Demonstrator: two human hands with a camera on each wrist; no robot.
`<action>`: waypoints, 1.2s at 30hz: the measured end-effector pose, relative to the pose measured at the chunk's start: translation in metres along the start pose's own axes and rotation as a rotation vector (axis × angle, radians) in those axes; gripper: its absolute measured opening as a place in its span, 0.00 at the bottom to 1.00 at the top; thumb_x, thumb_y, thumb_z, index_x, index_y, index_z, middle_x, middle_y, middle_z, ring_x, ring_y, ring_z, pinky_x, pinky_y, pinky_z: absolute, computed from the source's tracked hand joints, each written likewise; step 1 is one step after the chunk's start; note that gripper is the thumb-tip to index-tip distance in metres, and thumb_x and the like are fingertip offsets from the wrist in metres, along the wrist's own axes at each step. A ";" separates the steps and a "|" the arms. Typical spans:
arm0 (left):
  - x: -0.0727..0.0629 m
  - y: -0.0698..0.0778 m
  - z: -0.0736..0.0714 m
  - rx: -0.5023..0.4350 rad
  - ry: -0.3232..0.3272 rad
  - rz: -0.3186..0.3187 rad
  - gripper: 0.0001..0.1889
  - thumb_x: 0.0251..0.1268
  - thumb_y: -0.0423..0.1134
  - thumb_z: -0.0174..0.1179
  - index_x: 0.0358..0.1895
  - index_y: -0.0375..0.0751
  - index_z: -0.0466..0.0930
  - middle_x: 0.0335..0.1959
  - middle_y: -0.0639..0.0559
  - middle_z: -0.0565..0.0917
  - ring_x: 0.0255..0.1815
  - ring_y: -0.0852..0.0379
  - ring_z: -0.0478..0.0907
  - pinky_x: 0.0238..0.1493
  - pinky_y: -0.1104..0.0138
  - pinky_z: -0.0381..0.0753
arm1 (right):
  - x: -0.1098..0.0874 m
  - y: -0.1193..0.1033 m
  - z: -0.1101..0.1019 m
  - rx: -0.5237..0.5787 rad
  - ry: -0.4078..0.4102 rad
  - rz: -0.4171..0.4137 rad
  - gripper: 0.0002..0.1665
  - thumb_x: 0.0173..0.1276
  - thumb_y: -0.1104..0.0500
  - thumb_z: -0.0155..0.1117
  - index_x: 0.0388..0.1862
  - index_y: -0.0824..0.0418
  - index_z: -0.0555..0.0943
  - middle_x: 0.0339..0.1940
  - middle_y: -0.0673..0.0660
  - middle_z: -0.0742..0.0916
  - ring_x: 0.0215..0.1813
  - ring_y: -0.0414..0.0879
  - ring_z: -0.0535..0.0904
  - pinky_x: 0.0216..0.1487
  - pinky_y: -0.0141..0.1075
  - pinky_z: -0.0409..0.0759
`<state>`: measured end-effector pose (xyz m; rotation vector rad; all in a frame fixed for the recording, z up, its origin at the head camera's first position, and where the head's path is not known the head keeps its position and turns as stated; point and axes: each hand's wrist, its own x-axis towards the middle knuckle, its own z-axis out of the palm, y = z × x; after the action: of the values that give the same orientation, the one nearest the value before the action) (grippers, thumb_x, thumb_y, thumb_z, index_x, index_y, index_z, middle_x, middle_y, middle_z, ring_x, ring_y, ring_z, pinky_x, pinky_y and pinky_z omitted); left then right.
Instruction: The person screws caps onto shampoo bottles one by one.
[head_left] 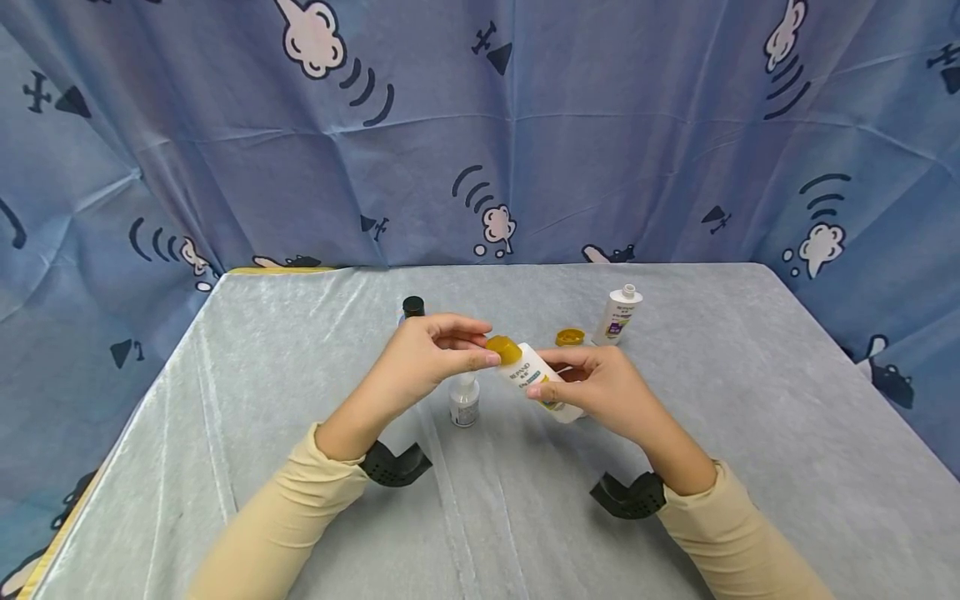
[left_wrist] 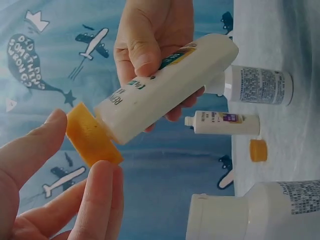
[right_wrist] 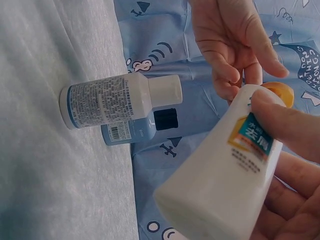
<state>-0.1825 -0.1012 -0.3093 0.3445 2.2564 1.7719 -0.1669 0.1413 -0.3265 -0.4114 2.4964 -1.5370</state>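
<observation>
Above the table, my right hand (head_left: 603,387) grips a white bottle (head_left: 528,371) with a printed front label, tilted so its top leans toward the left hand. At that top end, my left hand (head_left: 435,346) pinches a yellow-orange cap (left_wrist: 94,135) between thumb and fingers. The cap sits askew at the bottle's mouth in the left wrist view, overlapping its end. In the right wrist view, the bottle's body (right_wrist: 215,170) hides most of the cap. My right thumb lies across the label side.
On the grey cloth (head_left: 262,467), a white bottle (head_left: 464,404) stands below the left hand, near a blue bottle with a black cap (head_left: 414,307). Farther right stand an uncapped white bottle (head_left: 618,315) and a loose yellow cap (head_left: 570,337). Another white bottle (left_wrist: 262,85) stands behind the right hand.
</observation>
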 end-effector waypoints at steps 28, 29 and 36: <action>-0.004 0.001 0.000 0.045 -0.103 0.093 0.20 0.59 0.37 0.71 0.57 0.46 0.84 0.58 0.52 0.84 0.52 0.55 0.85 0.51 0.64 0.86 | 0.000 -0.002 -0.003 0.030 -0.052 0.021 0.24 0.57 0.60 0.77 0.53 0.66 0.85 0.42 0.64 0.88 0.35 0.45 0.87 0.36 0.37 0.86; -0.004 0.001 0.000 0.037 -0.109 0.100 0.21 0.60 0.36 0.70 0.57 0.45 0.84 0.58 0.51 0.84 0.52 0.55 0.85 0.51 0.64 0.86 | 0.000 -0.002 -0.003 0.030 -0.053 0.020 0.24 0.57 0.60 0.77 0.53 0.66 0.85 0.42 0.64 0.88 0.35 0.45 0.87 0.36 0.37 0.86; -0.004 -0.001 0.001 0.008 -0.143 0.133 0.23 0.60 0.30 0.68 0.60 0.40 0.81 0.62 0.47 0.81 0.52 0.51 0.86 0.50 0.64 0.86 | -0.001 -0.002 -0.003 0.020 -0.060 0.021 0.24 0.58 0.59 0.77 0.53 0.66 0.85 0.43 0.64 0.89 0.36 0.46 0.88 0.36 0.37 0.86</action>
<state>-0.1788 -0.1023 -0.3103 0.6156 2.1865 1.7400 -0.1668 0.1430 -0.3236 -0.4211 2.4302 -1.5177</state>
